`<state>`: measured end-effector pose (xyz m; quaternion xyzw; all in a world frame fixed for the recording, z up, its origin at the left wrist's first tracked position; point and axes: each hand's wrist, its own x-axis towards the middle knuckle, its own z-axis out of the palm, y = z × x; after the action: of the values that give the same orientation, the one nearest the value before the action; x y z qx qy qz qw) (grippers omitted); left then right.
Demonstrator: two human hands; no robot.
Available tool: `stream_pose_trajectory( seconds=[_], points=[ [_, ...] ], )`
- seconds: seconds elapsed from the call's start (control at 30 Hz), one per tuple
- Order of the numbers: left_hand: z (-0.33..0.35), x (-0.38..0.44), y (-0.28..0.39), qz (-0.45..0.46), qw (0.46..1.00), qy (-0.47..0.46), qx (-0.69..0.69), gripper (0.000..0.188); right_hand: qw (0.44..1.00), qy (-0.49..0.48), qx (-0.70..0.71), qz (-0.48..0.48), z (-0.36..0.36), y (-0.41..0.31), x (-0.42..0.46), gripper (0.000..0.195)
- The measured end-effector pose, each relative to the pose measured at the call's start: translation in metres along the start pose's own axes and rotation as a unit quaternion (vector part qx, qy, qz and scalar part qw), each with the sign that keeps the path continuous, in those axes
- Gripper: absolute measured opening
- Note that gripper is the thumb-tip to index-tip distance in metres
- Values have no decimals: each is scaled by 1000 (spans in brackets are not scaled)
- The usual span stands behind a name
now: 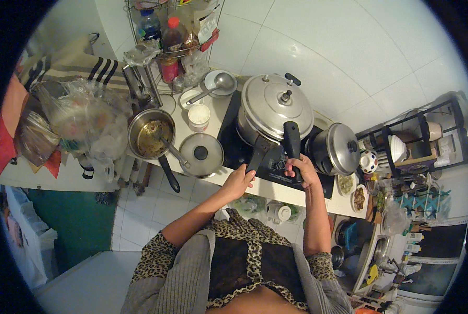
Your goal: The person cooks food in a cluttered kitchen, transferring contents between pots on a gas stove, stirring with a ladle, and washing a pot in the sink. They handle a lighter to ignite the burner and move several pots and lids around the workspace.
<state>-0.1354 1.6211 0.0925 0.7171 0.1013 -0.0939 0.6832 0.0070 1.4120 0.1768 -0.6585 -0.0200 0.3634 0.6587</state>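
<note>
A large metal pressure cooker (249, 135) stands on the black induction cooktop (228, 147) before me. Its domed lid (265, 104) rests on top, with a pressure valve (286, 95) at the centre. My left hand (237, 182) is closed around the black pot handle (260, 151). The black lid handle (292, 135) is in the grip of my right hand (304, 171). The two handles point towards me and sit apart, the lid's to the right of the pot's. The inside of the cooker is hidden.
Right of the cooker stands a smaller lidded pot (342, 149), near two small dishes of food (359, 198). To the left are a saucepan (151, 133) with a utensil in it, a round lid (201, 156), a white tub (198, 117) and a ladle (223, 81).
</note>
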Motion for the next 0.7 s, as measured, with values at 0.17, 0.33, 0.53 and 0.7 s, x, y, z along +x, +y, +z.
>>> stream_pose_trajectory(
  seconds=[0.17,0.33,0.53,0.7],
  points=[
    [0,-3,7,7,999,32,-15,37,1000,-26,-2,10,-8,-5,2,10],
    [0,-2,3,11,1000,17,-18,37,999,-29,-16,18,-24,-9,2,11],
    [1,-1,2,17,999,19,-26,35,997,-43,-58,18,-44,-11,6,13],
    [-4,-1,3,9,1000,-16,-17,39,997,-68,-28,20,-57,-7,10,18]
  ],
)
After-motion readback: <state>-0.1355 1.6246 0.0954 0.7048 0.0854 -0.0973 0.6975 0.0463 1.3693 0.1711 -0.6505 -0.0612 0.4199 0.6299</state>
